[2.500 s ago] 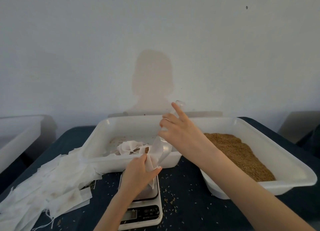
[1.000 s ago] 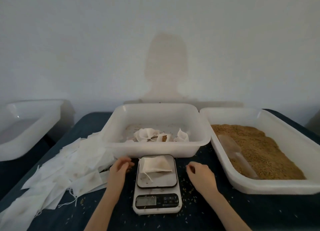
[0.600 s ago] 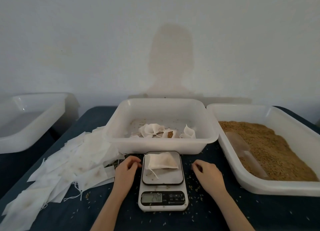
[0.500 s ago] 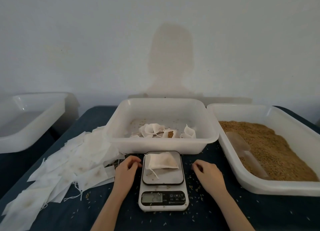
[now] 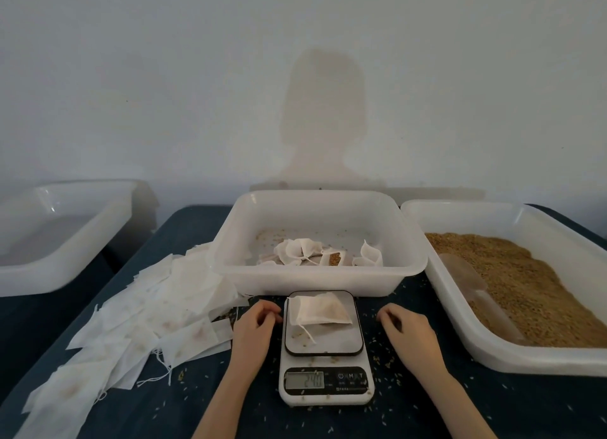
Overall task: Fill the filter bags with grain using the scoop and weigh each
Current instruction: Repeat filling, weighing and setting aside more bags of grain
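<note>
Hands off the load since a second or so ago; earlier the left hand (image 5: pixel 253 332) held a bag upright on the scale (image 5: pixel 325 350) while the right tipped the scoop (image 5: pixel 473 290) into it; now the scoop lies in the grain tray (image 5: pixel 460 323) at the tabletop's right edge, half sunk in the grain (image 5: pixel 532 281); both hands rest on the tabletop, left just beside the platform's left edge, right hand (image 5: pixel 409 332) just beside its right edge, neither touching the scale; fingers loosely curled, pinching nothing; judgement: filling step for this bag done, weighing step in hand; display lit but digits too blurred to read with confidence. Filled filter bag (image 5: pixel 318 312) lies flat on the far half of the platform, white, a tan patch of grain showing through, its string trailing toward the near edge; a few loose grains on the platform may add to the reading. Middle tray (image 5: pixel 322 274) behind the scale holds several filled bags (image 5: pixel 305 253); empty bags (image 5: pixel 157 310) are heaped toward the tabletop's left edge.
</note>
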The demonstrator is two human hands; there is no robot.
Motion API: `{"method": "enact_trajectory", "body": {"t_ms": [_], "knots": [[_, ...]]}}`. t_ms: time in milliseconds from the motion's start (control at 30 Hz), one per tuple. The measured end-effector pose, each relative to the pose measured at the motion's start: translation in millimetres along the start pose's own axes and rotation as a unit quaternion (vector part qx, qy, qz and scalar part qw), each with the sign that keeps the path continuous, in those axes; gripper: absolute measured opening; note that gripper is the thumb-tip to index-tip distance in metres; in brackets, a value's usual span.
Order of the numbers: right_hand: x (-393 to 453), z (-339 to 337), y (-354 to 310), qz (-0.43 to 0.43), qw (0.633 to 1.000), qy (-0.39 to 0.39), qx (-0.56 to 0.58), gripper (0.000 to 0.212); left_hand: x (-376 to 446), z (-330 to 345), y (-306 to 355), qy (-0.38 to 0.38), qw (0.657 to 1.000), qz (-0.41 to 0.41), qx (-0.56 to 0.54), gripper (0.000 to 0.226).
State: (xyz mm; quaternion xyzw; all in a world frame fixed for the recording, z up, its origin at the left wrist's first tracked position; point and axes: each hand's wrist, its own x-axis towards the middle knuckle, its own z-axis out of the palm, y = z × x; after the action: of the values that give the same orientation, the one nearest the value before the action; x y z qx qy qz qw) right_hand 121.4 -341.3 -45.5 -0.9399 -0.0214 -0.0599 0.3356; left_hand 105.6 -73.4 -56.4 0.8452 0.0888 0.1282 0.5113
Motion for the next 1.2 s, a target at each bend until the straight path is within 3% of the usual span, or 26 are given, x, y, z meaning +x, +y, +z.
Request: {"method": "enact_trajectory", "body": {"t_ms": [167,300,433,533,700,867,933,1000,1100,1200], "knots": [[-1.4,4.5,-36.1,-0.089,0.993,0.067,0.035,0.009,0.5,-0.1,1.4,-0.004,1.0,-0.001,-0.002,0.024],[-3.7,11.4,-73.8,-0.183,0.983,0.027,0.008,0.02,-1.7,-0.3,2.6,-0.004,1.0,0.001,-0.012,0.026],[-0.5,23.3,-99.0,-0.249,0.962,-0.086,-0.069,0.046,-2.2,-0.7,2.9,-0.003,1.0,0.005,-0.022,0.028],[5.7,28.3,-107.1,-0.251,0.956,-0.091,-0.119,0.035,-2.4,-0.6,3.0,-0.008,1.0,0.005,-0.017,0.028],[28.3,7.2,-119.3,-0.173,0.984,-0.009,0.034,0.01,-3.9,-0.7,2.8,-0.002,1.0,0.015,-0.026,0.031],[69.5,-38.5,-142.1,-0.125,0.963,0.089,0.221,0.012,-4.7,-0.5,3.3,-0.003,1.0,0.009,-0.022,0.032],[83.5,-50.8,-145.2,-0.14,0.959,0.161,0.187,0.011,-5.0,-0.3,3.9,-0.007,1.0,0.004,-0.019,0.031],[92.6,-54.0,-140.7,-0.142,0.968,0.181,0.104,0.012,-5.2,-0.4,4.4,-0.01,1.0,-0.001,-0.017,0.031],[99.5,-42.5,-123.3,-0.084,0.99,0.065,-0.087,0.019,-5.1,-0.8,4.9,-0.013,1.0,0.0,-0.003,0.029],[100.2,-29.1,-108.3,-0.047,0.971,-0.02,-0.232,0.023,-5.4,-1.4,5.9,-0.017,1.0,-0.001,0.005,0.029]]}}
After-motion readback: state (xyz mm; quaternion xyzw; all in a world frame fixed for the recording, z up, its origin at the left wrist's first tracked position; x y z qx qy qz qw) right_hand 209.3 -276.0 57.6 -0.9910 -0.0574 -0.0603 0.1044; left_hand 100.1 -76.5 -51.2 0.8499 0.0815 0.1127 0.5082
